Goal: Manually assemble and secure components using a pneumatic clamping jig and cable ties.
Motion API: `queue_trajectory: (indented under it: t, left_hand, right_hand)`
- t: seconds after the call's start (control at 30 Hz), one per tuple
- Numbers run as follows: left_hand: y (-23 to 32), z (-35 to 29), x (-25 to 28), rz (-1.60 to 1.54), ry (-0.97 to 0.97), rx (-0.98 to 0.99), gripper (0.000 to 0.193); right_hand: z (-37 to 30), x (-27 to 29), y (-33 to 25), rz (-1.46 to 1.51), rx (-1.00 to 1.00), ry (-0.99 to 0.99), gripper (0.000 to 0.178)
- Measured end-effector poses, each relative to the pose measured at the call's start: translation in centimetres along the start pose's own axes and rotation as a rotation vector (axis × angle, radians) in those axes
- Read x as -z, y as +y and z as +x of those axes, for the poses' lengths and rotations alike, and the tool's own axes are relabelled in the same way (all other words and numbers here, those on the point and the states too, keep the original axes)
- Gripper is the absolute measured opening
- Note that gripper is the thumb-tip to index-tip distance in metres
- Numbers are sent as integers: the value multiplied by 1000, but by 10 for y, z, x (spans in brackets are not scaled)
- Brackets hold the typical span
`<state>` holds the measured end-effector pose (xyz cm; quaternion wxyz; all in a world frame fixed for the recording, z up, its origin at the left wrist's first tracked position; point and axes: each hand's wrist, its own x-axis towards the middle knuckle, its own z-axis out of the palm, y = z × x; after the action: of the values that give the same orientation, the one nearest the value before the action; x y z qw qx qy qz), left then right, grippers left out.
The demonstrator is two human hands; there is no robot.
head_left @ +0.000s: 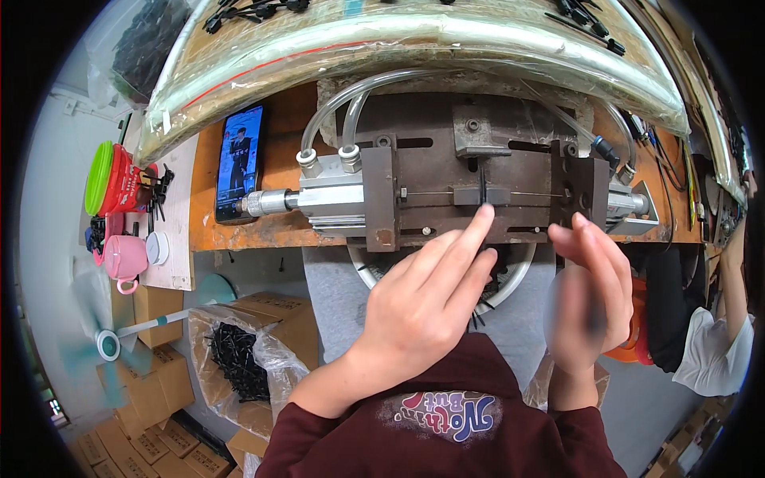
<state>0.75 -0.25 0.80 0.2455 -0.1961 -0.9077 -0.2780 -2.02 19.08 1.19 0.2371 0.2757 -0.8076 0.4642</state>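
Observation:
My left hand (422,307) reaches over the front of the metal fixture (430,215), index finger stretched out. Its tip touches the lower end of a thin black part (483,182), which stands across the small grey block (458,196) at the fixture's middle. The other fingers of that hand are loosely bent, and nothing shows in them. At the fixture's right front, my right hand (610,295) is raised with curled fingers. Blur covers its palm, where a dark patch shows that I cannot make out.
Air cylinders (333,199) with clear hoses flank the fixture. A phone (241,159) lies left on the wooden bench. A white-rimmed container (522,291) sits below the bench edge, and a bagged box of black parts (239,362) stands lower left. Another person's arm (733,279) shows far right.

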Motion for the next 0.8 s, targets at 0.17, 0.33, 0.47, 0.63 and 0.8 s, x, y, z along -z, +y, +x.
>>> queue_trajectory:
  t: [0.17,0.33,0.47,0.63,0.8]
  left_hand:
    - [-2,6,-1,137,-105,-12,27]
    - [-1,12,2,127,-133,-6,25]
    - [-1,10,1,134,-137,22,23]
    - [-8,6,-1,43,-77,11,24]
    - [-8,-5,33,-252,-316,86,22]
  right_hand:
    - [-12,6,8,149,-17,-56,105]
    - [-12,2,7,323,-43,39,76]
    - [-10,13,-4,207,-63,-119,45]
    - [2,1,-11,-128,73,-166,33]
    - [9,-14,-4,-154,90,-215,26]
